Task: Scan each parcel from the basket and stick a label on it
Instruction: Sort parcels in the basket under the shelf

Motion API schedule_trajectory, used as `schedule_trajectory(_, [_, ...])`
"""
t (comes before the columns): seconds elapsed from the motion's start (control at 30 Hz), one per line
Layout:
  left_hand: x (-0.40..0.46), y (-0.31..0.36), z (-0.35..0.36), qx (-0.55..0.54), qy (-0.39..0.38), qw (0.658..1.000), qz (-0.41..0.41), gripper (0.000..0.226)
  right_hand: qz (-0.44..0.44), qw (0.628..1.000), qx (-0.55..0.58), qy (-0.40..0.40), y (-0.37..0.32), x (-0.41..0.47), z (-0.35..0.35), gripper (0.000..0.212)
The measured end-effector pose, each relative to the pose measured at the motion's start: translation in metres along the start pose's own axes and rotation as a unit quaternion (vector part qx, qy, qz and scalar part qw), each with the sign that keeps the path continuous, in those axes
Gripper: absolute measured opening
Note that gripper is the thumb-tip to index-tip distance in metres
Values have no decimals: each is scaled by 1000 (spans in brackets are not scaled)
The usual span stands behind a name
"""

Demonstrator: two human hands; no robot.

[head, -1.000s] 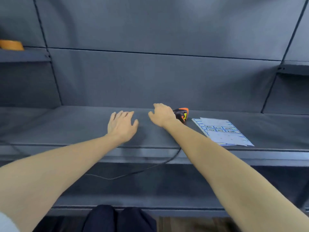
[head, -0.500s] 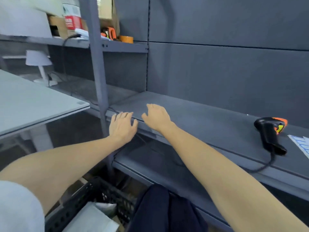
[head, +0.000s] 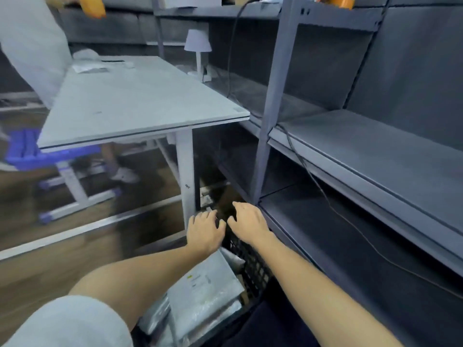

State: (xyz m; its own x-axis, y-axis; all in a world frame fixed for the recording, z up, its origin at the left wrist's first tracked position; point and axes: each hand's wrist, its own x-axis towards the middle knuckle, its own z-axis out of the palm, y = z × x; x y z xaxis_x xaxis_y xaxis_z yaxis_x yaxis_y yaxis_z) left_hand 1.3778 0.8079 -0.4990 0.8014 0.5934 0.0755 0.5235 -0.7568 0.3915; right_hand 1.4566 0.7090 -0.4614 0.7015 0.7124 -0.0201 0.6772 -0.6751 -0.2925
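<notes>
Both arms reach forward and down over a black basket (head: 253, 261) that sits on the floor beside the grey shelving (head: 375, 151). The left hand (head: 204, 232) and the right hand (head: 248, 222) hover close together, palms down, above the far end of the basket; the fingers (head: 211, 216) of each are spread and loosely extended, and neither hand has hold of anything. The parcels lie in the basket, below the forearms: a flat grey parcel (head: 208, 279) with a small white label (head: 199, 280) on its top face lies uppermost, and shiny plastic-wrapped parcels (head: 200, 311) are packed beneath and around it. The view is motion-blurred, so their exact number cannot be told. To the left stands a white bench (head: 140, 103) with papers at its far end, and a white lamp (head: 198, 46) stands on a shelf behind it. A dark cable (head: 308, 171) trails down across the shelf edges on the right. Another person's legs and pale clothing show at the far left.
</notes>
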Motion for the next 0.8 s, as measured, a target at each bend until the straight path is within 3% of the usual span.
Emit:
schedule_trajectory(0.2, [-24, -49, 66, -18, -94, 993, -69, 48, 38, 995, 20, -90, 4, -2, 76, 45])
schedule_trajectory(0.5, [-67, -109, 148, -47, -229, 954, -185, 51, 106, 971, 11, -215, 24, -12, 168, 40])
schedule_trajectory(0.8, [-85, -149, 195, -127, -248, 898, -341, 46, 127, 950, 17, -284, 26, -10, 224, 51])
